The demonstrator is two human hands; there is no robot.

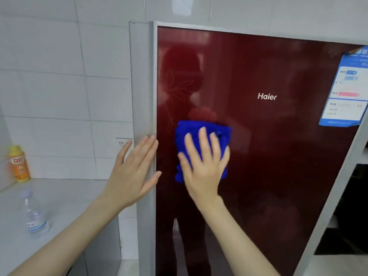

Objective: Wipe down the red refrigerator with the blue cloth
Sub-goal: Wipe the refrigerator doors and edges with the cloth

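Mid-frame, our right hand (203,168) presses the blue cloth (191,126) flat against the red refrigerator (258,156) door, fingers straight and spread. Our left hand (131,176) lies open at the door's left edge. Lower left, on the counter (69,196), a clear bottle (34,214) holds clear liquid, with an orange bottle (19,164) behind it.

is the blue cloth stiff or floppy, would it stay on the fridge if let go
The blue cloth looks floppy: it bunches in folds under the right hand. Released, it would likely drop off the glossy red refrigerator door, since only the flat hand presses it there.
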